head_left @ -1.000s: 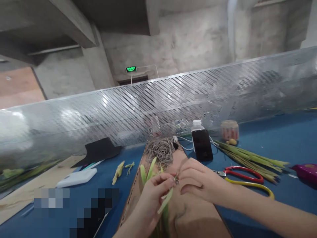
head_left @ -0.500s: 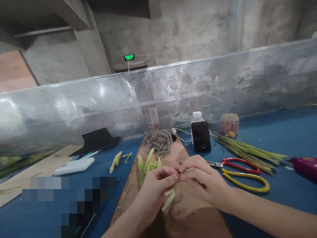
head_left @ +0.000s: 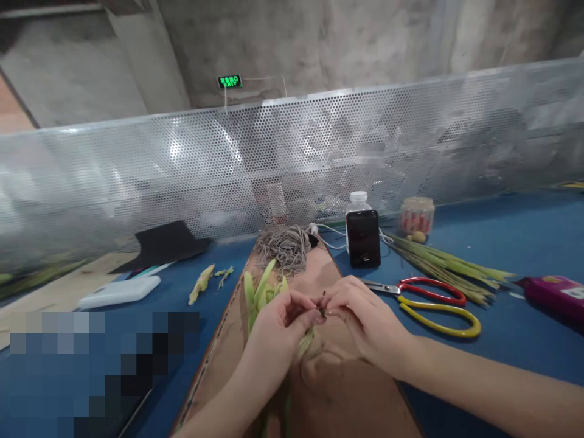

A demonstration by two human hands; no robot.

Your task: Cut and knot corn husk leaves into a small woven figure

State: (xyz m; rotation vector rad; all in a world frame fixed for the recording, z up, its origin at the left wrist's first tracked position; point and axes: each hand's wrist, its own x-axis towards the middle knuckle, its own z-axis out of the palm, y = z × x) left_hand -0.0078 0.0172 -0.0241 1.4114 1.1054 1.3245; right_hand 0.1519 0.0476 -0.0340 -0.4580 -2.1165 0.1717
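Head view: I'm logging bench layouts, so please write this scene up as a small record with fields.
Left hand: thumb and finger closed on a small dark item, too small to identify
Right hand: fingertips at the same item; whether its grip is closed is unclear
Under hands: brown board on a blue table
On board: gray cord bundle; pale green leaves
Right of board: red-and-yellow-handled scissors; green stalks; black phone before a white-capped bottle
Left of board: pale plant scrap
Behind: perforated panel; green exit sign
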